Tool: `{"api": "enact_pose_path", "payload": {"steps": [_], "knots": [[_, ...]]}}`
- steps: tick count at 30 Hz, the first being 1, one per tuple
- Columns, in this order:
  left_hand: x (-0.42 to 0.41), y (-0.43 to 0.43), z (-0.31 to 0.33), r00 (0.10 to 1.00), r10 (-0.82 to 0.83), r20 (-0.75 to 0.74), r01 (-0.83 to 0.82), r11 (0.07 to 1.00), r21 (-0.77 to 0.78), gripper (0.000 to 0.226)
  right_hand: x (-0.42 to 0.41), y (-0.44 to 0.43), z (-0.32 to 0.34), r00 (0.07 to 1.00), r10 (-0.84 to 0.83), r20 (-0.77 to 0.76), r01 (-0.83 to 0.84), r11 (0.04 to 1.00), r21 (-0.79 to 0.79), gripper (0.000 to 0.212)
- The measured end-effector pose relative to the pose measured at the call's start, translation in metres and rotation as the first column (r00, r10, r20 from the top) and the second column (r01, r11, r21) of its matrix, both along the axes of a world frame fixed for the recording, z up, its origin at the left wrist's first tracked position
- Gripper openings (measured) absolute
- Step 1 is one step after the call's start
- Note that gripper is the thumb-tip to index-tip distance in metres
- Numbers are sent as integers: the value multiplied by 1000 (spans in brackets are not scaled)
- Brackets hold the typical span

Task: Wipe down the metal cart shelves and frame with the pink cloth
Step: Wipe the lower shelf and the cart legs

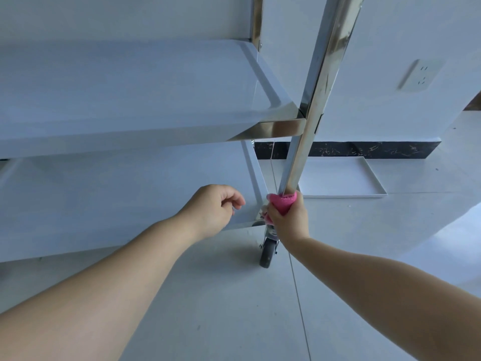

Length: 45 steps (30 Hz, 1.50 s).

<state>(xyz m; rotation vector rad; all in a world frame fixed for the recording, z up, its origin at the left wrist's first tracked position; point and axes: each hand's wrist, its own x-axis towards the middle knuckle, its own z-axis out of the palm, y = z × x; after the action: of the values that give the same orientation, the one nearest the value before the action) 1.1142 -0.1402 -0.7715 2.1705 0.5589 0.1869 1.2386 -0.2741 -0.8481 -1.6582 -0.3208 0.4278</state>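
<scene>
The metal cart fills the left and middle of the view, with a middle shelf point(130, 95) and a lower shelf point(117, 204). Its near right frame post point(312, 105) runs from the top down to a caster wheel point(268, 252). My right hand point(289, 217) grips the pink cloth point(282, 201), which is wrapped around the post low down, at the corner of the lower shelf. My left hand point(216, 207) hovers over the lower shelf's front right part with fingers loosely curled and nothing in it.
A white wall with a socket point(419, 75) and a dark marble skirting point(364, 149) stands behind the cart. A flat white tray point(364, 188) lies on the pale tiled floor to the right of the post.
</scene>
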Motion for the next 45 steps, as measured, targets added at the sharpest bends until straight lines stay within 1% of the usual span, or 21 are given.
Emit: {"api": "enact_pose_path", "payload": {"steps": [6, 9, 13, 15, 16, 18, 20, 22, 24, 26, 28, 29, 31, 33, 35, 36, 38, 40, 42, 44, 45], "knots": [[-3, -3, -1, 999, -37, -24, 37, 999, -4, 42, -1, 2, 12, 998, -36, -46, 36, 999, -2, 20], [-2, -2, 0, 999, -50, -15, 50, 999, -14, 42, -1, 5, 28, 998, -65, -20, 65, 998, 13, 18], [0, 0, -1, 998, -63, 0, 62, 998, -21, 37, 4, 8, 80, 992, -65, 107, 52, 991, 120, 20], [2, 1, -4, 997, -75, -3, 74, 997, -30, 33, 8, 10, 114, 974, -110, 196, 76, 982, 172, 20], [4, 2, -6, 997, -76, -2, 76, 997, -28, 30, 11, 11, 127, 961, -131, 244, 91, 981, 169, 22], [10, 1, -9, 998, -56, 9, 57, 998, -30, 23, 16, 7, 137, 938, -131, 320, 104, 990, 99, 27], [19, -1, -11, 999, -27, 39, 29, 998, -60, 20, 15, -2, 134, 930, -67, 362, 72, 997, 2, 27], [28, -3, -12, 996, -8, 91, 17, 995, -99, 22, 11, -12, 130, 929, 11, 370, 6, 999, -45, 24], [37, -4, -10, 991, 2, 133, 15, 992, -129, 25, 9, -25, 126, 936, 57, 347, -43, 998, -48, 21], [45, -5, -9, 985, -7, 173, 32, 989, -141, 29, 12, -42, 119, 939, 42, 343, -9, 995, -96, 19], [51, -7, -9, 979, -20, 205, 51, 988, -146, 33, 17, -57, 112, 954, -17, 300, 53, 992, -112, 15], [54, -9, -9, 976, -24, 215, 59, 986, -157, 36, 19, -63, 110, 966, -55, 252, 75, 995, -70, 14], [61, -15, -11, 972, -32, 233, 73, 982, -172, 41, 25, -73, 108, 987, -95, 130, 84, 992, 89, 16], [68, -23, -12, 967, -38, 253, 82, 983, -166, 47, 33, -82, 105, 998, -52, 30, 43, 967, 251, 22], [75, -32, -10, 957, -42, 286, 91, 983, -160, 48, 45, -86, 95, 998, 41, -51, -17, 916, 402, 11], [79, -37, -9, 952, -37, 303, 89, 983, -163, 45, 53, -86, 90, 992, 78, -103, -22, 889, 457, 7], [86, -49, -4, 948, 3, 317, 50, 986, -158, 31, 68, -82, 82, 965, 144, -220, -8, 853, 521, 16], [93, -59, -1, 945, 103, 311, -57, 987, -153, 18, 83, -77, 79, 911, 196, -363, 72, 791, 607, 13], [97, -68, 2, 928, 199, 315, -170, 978, -117, 17, 97, -75, 79, 854, 259, -451, 137, 724, 676, 2], [97, -77, 3, 915, 260, 309, -256, 965, -52, 19, 108, -77, 83, 790, 370, -489, 103, 706, 700, 13], [96, -81, 4, 912, 288, 292, -291, 956, -34, 19, 112, -79, 84, 754, 403, -519, 89, 720, 689, 18]]}}
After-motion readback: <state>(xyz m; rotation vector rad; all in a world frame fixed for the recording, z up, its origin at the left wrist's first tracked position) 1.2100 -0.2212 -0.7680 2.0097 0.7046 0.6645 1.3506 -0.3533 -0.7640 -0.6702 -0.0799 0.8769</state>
